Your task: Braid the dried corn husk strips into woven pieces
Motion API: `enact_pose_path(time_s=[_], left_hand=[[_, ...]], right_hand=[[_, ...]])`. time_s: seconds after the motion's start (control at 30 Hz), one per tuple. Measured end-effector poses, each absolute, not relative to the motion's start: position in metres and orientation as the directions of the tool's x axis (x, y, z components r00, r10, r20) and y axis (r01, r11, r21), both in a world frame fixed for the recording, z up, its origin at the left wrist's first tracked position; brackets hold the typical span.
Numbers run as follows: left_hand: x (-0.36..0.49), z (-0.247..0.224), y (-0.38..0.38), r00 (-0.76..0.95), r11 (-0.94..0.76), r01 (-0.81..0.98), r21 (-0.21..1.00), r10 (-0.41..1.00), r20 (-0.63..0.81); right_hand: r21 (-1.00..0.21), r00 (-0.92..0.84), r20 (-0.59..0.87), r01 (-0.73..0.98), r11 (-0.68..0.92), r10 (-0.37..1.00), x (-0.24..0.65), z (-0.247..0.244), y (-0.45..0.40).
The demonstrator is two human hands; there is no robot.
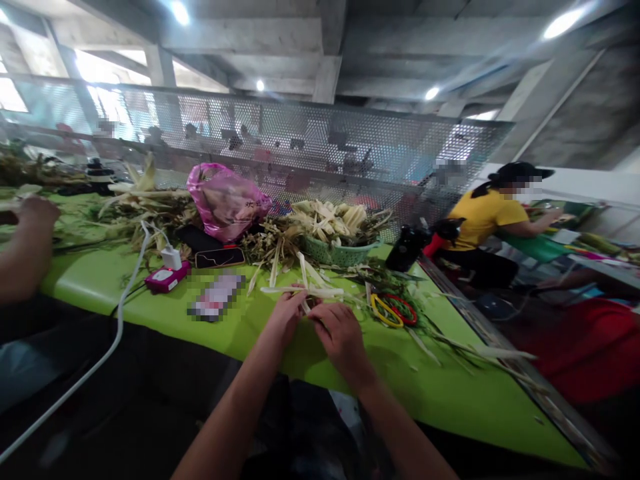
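Note:
Pale strips of dried husk (325, 292) lie crosswise at my fingertips, above the green tabletop (410, 393). My left hand (289, 312) is closed on the strips, its fingers bent round them. Close beside it on the right, my right hand (340, 330) has curled fingers, with thumb and forefinger pinched at the lower end of a strip. Just beyond the hands, more loose pale strips (274, 269) point toward a green basket (340, 253) heaped with husks. Scissors with yellow and red handles (387, 312) rest to the right of my right hand.
A phone (217, 297), a purple power block (167, 277) with a white cable (120, 313), and a pink plastic bag (225, 203) are at left. A black bottle (406, 248) stands right. Another person's arm (30, 247) is far left; someone in yellow (483, 217) sits right.

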State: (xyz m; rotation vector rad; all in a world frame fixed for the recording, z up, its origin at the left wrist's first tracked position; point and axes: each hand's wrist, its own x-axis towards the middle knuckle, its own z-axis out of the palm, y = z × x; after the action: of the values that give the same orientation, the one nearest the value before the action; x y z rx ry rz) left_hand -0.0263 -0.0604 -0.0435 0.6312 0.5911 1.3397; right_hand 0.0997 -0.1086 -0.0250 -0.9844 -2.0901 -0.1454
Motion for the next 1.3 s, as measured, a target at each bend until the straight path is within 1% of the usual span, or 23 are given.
enact_pose_path(time_s=[0.07,0.17,0.3,0.4,0.5,0.63,0.8,0.93,1.07,1.17,1.23,1.3], left_hand=[[-0.026,-0.044,-0.061,0.134,0.099,-0.663,0.742,0.991,-0.013],[-0.027,-0.045,-0.062,0.161,0.079,-0.63,0.772,0.987,0.03],[-0.027,-0.045,-0.064,0.223,0.093,-0.61,0.787,0.973,0.058],[-0.028,-0.043,-0.066,0.245,0.099,-0.595,0.798,0.968,0.063],[-0.028,-0.041,-0.069,0.289,0.119,-0.561,0.819,0.955,0.059],[-0.026,-0.039,-0.07,0.315,0.12,-0.522,0.845,0.947,0.06],[-0.025,-0.043,-0.069,0.255,0.1,-0.549,0.83,0.966,0.052],[-0.025,-0.045,-0.067,0.206,0.106,-0.589,0.801,0.978,0.023],[-0.025,-0.046,-0.065,0.152,0.081,-0.62,0.78,0.988,0.018],[-0.025,-0.048,-0.063,0.138,0.068,-0.623,0.78,0.99,0.024],[-0.025,-0.049,-0.062,0.115,0.045,-0.606,0.794,0.993,0.032],[-0.024,-0.05,-0.062,0.075,0.01,-0.569,0.822,0.996,0.04]], right_hand=[[-0.304,-0.292,0.727,0.675,0.673,0.621,0.103,-0.021,-0.108],[-0.461,-0.121,0.737,0.63,0.625,0.665,0.108,-0.017,-0.1],[-0.656,0.061,0.666,0.523,0.545,0.744,0.115,-0.02,-0.085],[-0.754,0.141,0.605,0.419,0.506,0.784,0.116,-0.025,-0.079],[-0.82,0.177,0.543,0.323,0.472,0.821,0.115,-0.026,-0.079],[-0.866,0.202,0.488,0.238,0.44,0.849,0.113,-0.027,-0.08],[-0.881,0.157,0.461,0.204,0.428,0.874,0.114,-0.034,-0.08],[-0.88,0.093,0.437,0.248,0.404,0.895,0.116,-0.038,-0.082],[-0.849,0.093,0.456,0.342,0.402,0.885,0.118,-0.039,-0.084],[-0.833,0.079,0.471,0.366,0.414,0.879,0.117,-0.037,-0.086],[-0.849,0.069,0.456,0.335,0.41,0.887,0.117,-0.035,-0.088],[-0.881,0.037,0.423,0.251,0.401,0.905,0.116,-0.034,-0.091]])
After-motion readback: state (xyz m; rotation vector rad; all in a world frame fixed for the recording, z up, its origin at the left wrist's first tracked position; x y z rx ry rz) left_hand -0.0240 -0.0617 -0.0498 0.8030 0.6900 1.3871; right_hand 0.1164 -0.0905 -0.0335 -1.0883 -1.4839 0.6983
